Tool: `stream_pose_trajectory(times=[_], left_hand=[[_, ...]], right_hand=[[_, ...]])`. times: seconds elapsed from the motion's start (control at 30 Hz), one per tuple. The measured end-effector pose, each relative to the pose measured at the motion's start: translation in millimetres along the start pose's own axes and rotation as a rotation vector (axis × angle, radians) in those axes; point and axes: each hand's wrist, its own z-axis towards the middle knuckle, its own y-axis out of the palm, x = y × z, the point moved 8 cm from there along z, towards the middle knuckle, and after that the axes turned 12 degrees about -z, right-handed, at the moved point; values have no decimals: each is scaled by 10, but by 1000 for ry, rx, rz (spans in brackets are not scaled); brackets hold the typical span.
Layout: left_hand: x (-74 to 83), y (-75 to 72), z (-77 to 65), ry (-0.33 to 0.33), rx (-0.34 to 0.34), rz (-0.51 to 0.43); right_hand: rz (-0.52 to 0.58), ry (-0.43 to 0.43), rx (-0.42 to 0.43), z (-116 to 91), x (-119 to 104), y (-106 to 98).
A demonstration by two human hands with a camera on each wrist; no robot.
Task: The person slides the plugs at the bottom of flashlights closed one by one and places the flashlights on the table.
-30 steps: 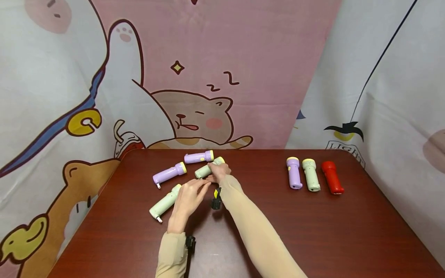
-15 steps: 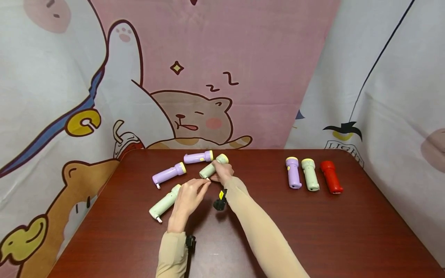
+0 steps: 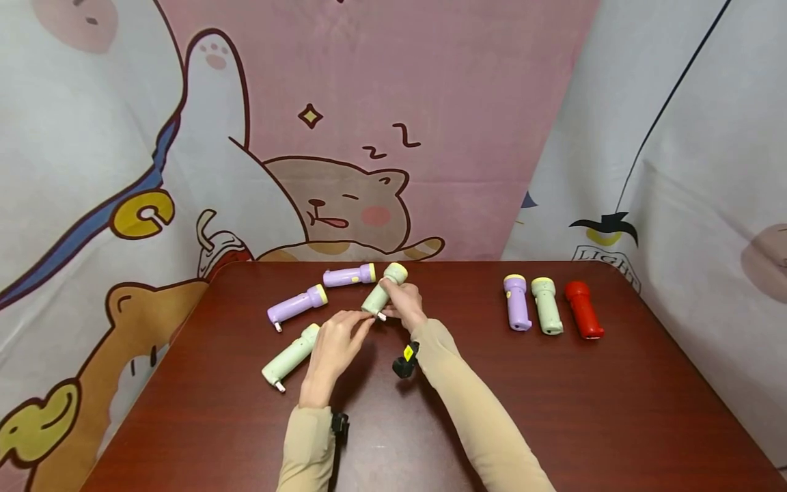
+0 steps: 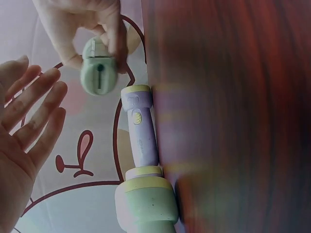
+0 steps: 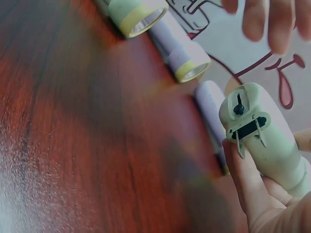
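My right hand [image 3: 406, 304] grips a pale green flashlight [image 5: 272, 133] by its body, thumb on one side and fingers on the other. In the head view it tilts with its yellow-rimmed head up and away. Two metal plug prongs [image 5: 250, 136] stick out near its tail, as the right wrist view shows. My left hand [image 3: 335, 342] is beside the tail, fingers loosely extended; in the left wrist view those fingers [image 4: 41, 119] are apart from the flashlight. Another green flashlight [image 3: 289, 355] with its plug out lies left of this hand, partly hidden by it.
Two purple flashlights [image 3: 298, 305] [image 3: 349, 275] lie at the back left of the brown table [image 3: 553, 410]. On the right, a purple flashlight [image 3: 518, 304], a green flashlight [image 3: 547, 306] and a red flashlight [image 3: 585, 311] form a row. A printed cloth [image 3: 479, 137] hangs behind.
My right hand has lifted the green flashlight slightly and moved it right and away, turning it steeper. Its plug prongs have come into sight. The left hand has stayed nearly in place.
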Motion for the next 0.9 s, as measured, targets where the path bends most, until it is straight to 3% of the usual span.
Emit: stream_pose_trajectory(times=[0.43, 0.67, 0.9], left_hand=[[67, -40, 26, 40, 95, 0], [51, -13, 45, -43, 56, 10], [102, 28, 72, -46, 32, 16]], right_hand=[[-12, -70, -24, -193, -246, -140], [-41, -120, 8, -319, -356, -255], [-66, -152, 9, -434, -429, -313]])
